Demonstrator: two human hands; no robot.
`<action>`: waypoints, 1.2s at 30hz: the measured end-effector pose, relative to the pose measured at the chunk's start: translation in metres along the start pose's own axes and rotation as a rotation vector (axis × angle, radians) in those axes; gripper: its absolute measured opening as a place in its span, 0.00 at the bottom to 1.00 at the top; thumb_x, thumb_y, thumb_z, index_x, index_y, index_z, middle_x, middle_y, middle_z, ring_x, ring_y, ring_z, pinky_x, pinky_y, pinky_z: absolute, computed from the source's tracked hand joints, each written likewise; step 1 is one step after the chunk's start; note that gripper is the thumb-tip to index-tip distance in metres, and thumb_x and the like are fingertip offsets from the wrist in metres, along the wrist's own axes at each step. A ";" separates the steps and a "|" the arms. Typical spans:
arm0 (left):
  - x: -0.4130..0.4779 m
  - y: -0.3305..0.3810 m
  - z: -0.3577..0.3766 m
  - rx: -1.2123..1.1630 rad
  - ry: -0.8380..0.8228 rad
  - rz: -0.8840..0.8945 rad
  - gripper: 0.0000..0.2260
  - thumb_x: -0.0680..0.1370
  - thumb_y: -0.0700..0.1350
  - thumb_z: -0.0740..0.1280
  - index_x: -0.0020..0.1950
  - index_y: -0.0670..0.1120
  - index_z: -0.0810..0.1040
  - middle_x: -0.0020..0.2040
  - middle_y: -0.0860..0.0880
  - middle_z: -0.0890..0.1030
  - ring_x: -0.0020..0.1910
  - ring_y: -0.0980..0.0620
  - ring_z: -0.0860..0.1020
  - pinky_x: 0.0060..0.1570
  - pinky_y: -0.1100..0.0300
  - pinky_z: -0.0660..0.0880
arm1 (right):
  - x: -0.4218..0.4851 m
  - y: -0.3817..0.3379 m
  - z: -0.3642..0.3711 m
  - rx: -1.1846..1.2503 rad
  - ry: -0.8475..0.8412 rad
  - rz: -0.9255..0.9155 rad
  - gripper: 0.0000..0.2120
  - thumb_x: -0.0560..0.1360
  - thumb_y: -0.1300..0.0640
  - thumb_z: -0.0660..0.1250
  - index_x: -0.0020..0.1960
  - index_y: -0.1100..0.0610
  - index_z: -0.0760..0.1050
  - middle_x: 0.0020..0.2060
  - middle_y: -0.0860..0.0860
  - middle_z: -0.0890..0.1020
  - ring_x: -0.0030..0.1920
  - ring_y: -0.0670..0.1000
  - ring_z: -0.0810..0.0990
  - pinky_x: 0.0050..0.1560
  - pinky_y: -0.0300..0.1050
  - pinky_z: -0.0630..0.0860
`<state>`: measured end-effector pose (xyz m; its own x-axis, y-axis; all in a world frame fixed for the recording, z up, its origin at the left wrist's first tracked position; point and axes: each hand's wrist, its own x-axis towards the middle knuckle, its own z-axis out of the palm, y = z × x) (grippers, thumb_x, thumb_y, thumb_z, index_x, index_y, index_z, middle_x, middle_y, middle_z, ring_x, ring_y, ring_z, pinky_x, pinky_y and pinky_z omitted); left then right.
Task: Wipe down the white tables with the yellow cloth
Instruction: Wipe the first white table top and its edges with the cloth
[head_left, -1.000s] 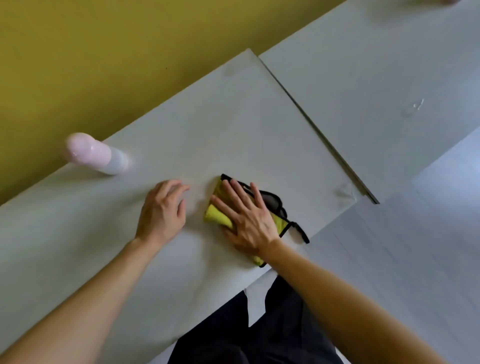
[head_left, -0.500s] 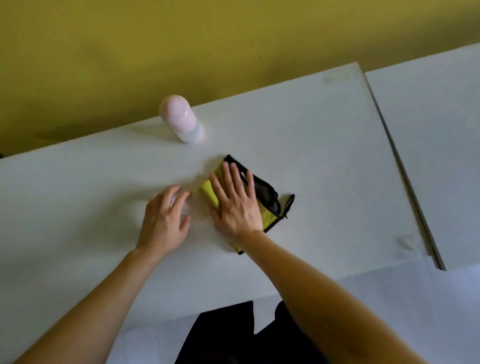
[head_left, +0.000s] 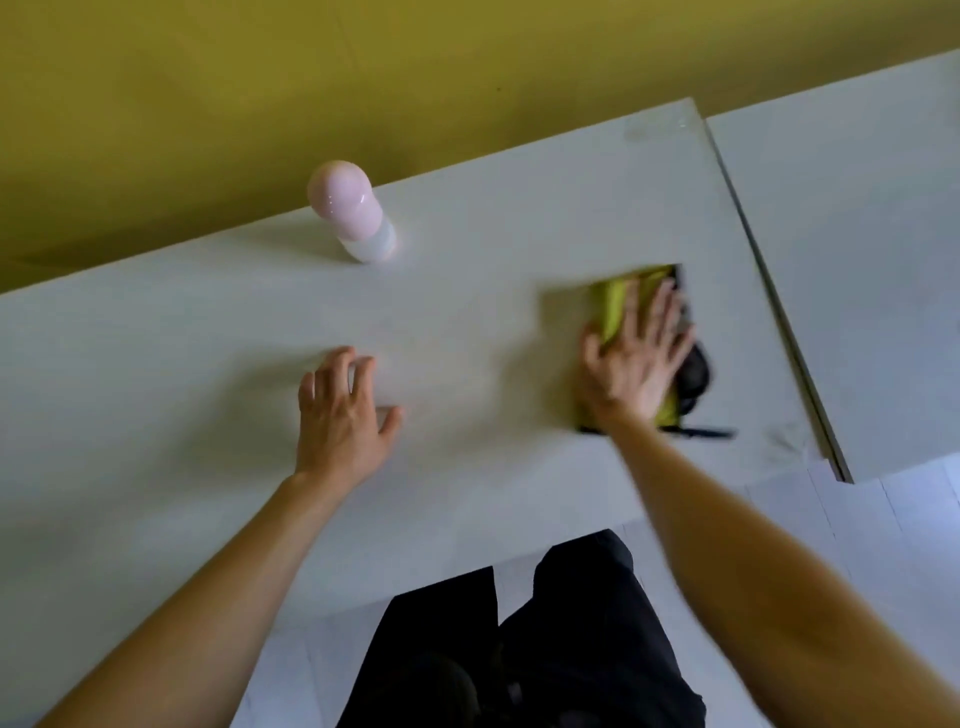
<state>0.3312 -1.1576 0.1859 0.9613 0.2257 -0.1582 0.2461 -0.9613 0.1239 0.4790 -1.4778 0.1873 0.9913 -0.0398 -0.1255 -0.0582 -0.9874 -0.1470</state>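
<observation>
My flat right hand (head_left: 631, 358) now presses the yellow cloth (head_left: 615, 306) further right on the table (head_left: 467, 322). My left hand (head_left: 340, 415) rests loosely open and empty. The wiping is advancing.

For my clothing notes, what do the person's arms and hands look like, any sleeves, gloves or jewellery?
Both forearms are bare, no sleeves in view. The left hand and right hand wear no gloves; no watch or ring shows, though the right hand is blurred. Black trousers show below.
</observation>
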 end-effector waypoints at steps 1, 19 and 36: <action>0.002 0.005 -0.001 -0.003 0.016 -0.009 0.29 0.77 0.56 0.71 0.72 0.41 0.74 0.74 0.38 0.71 0.75 0.34 0.71 0.74 0.35 0.69 | -0.027 -0.021 0.006 -0.011 -0.036 -0.107 0.40 0.81 0.37 0.54 0.89 0.47 0.50 0.89 0.56 0.46 0.89 0.59 0.43 0.86 0.69 0.43; 0.035 0.129 0.047 0.047 0.119 0.241 0.34 0.85 0.71 0.54 0.89 0.61 0.53 0.91 0.46 0.47 0.89 0.39 0.44 0.79 0.22 0.46 | -0.034 0.081 0.009 0.034 0.021 -0.143 0.42 0.80 0.37 0.59 0.89 0.45 0.48 0.89 0.54 0.46 0.89 0.56 0.42 0.87 0.65 0.45; 0.031 0.122 0.055 0.058 0.151 0.281 0.35 0.84 0.68 0.58 0.89 0.58 0.56 0.90 0.44 0.50 0.89 0.40 0.47 0.81 0.24 0.47 | -0.057 0.110 0.013 0.085 -0.028 -0.390 0.39 0.82 0.38 0.59 0.89 0.44 0.51 0.89 0.51 0.48 0.89 0.55 0.42 0.85 0.71 0.47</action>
<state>0.3842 -1.2765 0.1427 0.9992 -0.0333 0.0217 -0.0351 -0.9957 0.0857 0.4144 -1.5820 0.1651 0.9375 0.3407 -0.0709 0.3110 -0.9115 -0.2692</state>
